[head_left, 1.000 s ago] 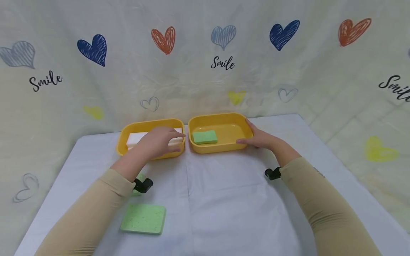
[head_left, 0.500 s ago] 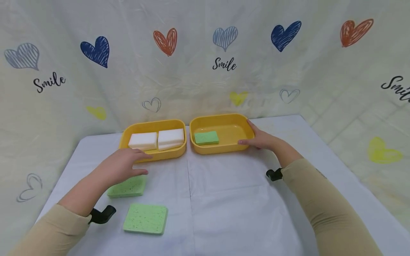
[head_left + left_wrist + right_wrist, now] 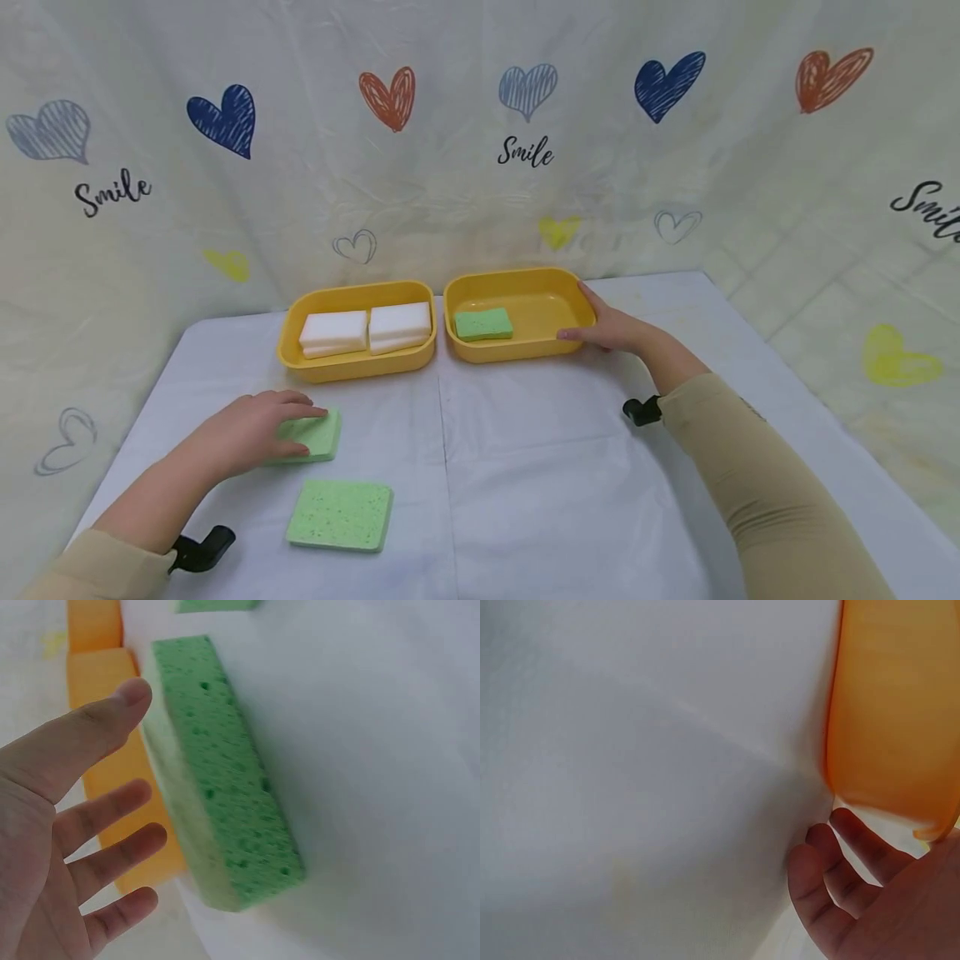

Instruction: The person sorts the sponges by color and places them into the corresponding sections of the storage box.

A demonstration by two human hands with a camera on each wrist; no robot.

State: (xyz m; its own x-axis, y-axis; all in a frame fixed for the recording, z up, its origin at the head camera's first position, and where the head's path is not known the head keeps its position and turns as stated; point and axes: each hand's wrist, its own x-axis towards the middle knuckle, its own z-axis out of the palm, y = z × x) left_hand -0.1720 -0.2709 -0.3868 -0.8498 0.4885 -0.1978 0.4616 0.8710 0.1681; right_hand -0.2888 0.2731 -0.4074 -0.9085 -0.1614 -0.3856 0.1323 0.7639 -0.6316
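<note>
My left hand (image 3: pixel 258 429) is over a green sponge (image 3: pixel 322 435) on the left of the table, covering part of it. In the left wrist view its fingers are spread and extended beside the thick green sponge (image 3: pixel 217 772), with a gap between thumb and fingers. Nearer the front lies a second green sponge (image 3: pixel 340 515), flat. My right hand (image 3: pixel 611 323) holds the right end of the right yellow tray (image 3: pixel 540 304), thumb over the rim. Inside that tray, at its left, is a smaller-looking green sponge (image 3: pixel 483 324).
The left yellow tray (image 3: pixel 356 367), beside the other at the back, holds white sponges (image 3: pixel 333 327) in two stacks. Both trays stand on a white-covered table (image 3: pixel 540 467). Behind them hangs a curtain (image 3: pixel 450 183) printed with hearts.
My left hand has moved from above the left tray down and toward me, onto the farther green sponge, uncovering the white sponges. My right hand has stayed at the right tray.
</note>
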